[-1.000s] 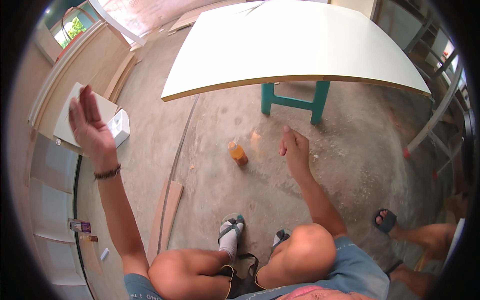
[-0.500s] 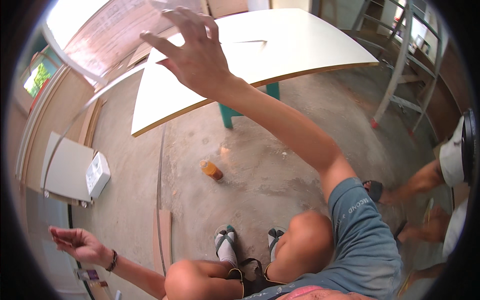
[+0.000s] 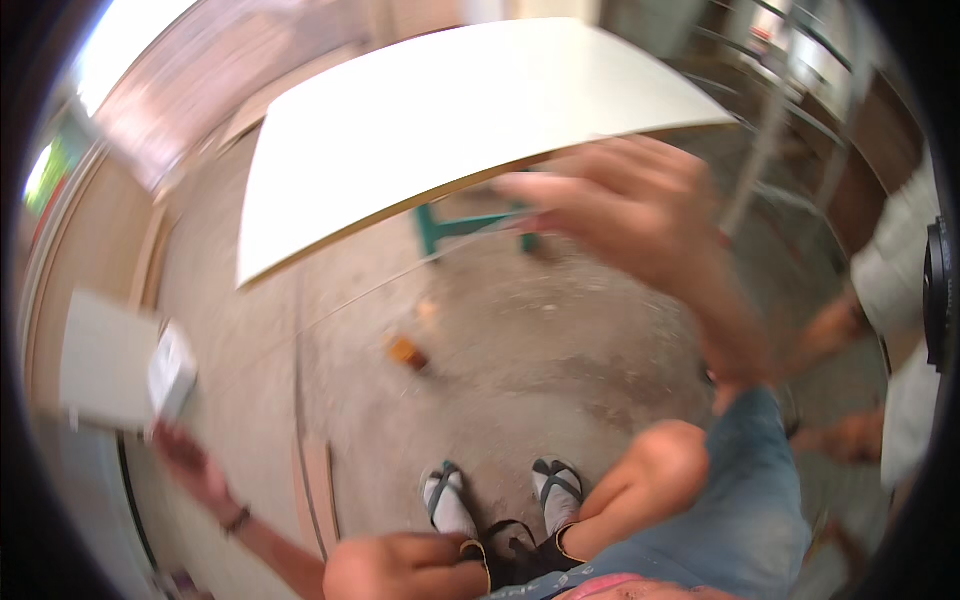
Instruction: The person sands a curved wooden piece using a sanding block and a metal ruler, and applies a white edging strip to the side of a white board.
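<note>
The grip of the right hand [image 3: 640,210] is pressed together, with the thumb pointed leftward, and the near end of a thin pale strand [image 3: 400,274] appears to be pinched there; the fingers are smeared by blur. From this end the strand is slanted down and to the left above the concrete floor [image 3: 500,400], until it is lost to sight near a dark floor line. The left hand [image 3: 195,468] is held low at the left side, in view just below a white box [image 3: 172,372] — whether its fingers are closed on anything cannot be told.

Beyond the right hand, a white worktop [image 3: 420,130] with a brown edge is carried on a green stand [image 3: 465,225], and its near edge is partly covered by the knuckles in this view. An orange bottle [image 3: 407,352] is seen on the floor, between the two hands and nearer the stand than the sandalled feet [image 3: 448,500]. At the right, a ladder [image 3: 760,150] is seen behind a person in pale clothing [image 3: 895,230].
</note>
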Demonstrator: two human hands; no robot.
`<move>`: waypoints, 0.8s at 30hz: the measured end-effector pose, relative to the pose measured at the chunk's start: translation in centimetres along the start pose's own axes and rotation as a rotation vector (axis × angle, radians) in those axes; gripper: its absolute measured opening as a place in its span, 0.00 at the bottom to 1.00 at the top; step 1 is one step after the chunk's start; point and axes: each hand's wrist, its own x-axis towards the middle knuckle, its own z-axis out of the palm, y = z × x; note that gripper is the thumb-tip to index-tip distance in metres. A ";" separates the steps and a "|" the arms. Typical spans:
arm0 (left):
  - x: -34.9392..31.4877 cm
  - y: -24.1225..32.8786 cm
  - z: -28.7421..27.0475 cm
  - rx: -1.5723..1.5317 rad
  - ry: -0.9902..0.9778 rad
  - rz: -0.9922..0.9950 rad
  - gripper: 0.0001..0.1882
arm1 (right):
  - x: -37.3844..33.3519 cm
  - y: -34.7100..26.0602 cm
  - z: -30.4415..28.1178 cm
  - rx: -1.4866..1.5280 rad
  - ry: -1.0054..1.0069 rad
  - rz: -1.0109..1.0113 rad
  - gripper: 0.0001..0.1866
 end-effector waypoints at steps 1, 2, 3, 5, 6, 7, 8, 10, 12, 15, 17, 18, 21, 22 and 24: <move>-0.6 -1.8 2.2 0.088 0.094 -0.023 0.21 | -1.5 0.0 -1.4 0.023 -0.131 0.090 0.14; -0.6 -4.2 4.6 0.008 0.084 -0.134 0.19 | -4.5 0.7 -1.7 -0.011 -0.250 0.183 0.16; -0.7 -8.6 8.8 -0.093 0.077 -0.276 0.18 | -6.3 0.7 -2.6 -0.013 -0.382 0.268 0.17; -0.5 -12.6 16.7 0.029 0.189 -0.401 0.12 | -8.9 0.3 -4.5 0.101 -0.511 0.478 0.18; -0.6 -12.5 19.1 0.010 0.152 -0.421 0.12 | -9.5 0.0 -4.7 0.172 -0.552 0.576 0.18; -0.8 -12.4 21.1 -0.003 0.125 -0.440 0.12 | -9.8 -0.5 -4.6 0.217 -0.589 0.603 0.17; -1.0 -13.1 22.6 0.009 0.159 -0.473 0.12 | -9.8 -0.7 -4.6 0.237 -0.637 0.636 0.16; -1.2 -13.9 23.8 0.038 0.149 -0.482 0.16 | -10.4 -0.5 -3.9 0.302 -0.594 0.580 0.13; -0.9 -15.6 25.0 -0.002 0.187 -0.487 0.17 | -10.9 0.3 -2.9 0.318 -0.576 0.537 0.12; 0.1 -16.8 26.2 -0.032 0.208 -0.483 0.19 | -11.0 1.7 -1.6 0.295 -0.566 0.516 0.10; 0.5 -17.6 27.0 -0.062 0.212 -0.459 0.20 | -11.3 2.2 -1.1 0.253 -0.534 0.570 0.09; 0.6 -17.9 27.0 -0.075 0.224 -0.441 0.22 | -11.3 2.1 -0.7 0.233 -0.518 0.537 0.09; 1.0 -18.8 26.2 -0.064 0.240 -0.410 0.26 | -11.5 2.0 0.2 0.175 -0.492 0.468 0.08; 1.2 -19.0 25.8 -0.050 0.242 -0.404 0.27 | -12.0 2.1 0.1 0.158 -0.499 0.464 0.07; 1.5 -19.2 25.2 -0.034 0.250 -0.397 0.30 | -12.2 1.6 0.4 0.153 -0.491 0.433 0.07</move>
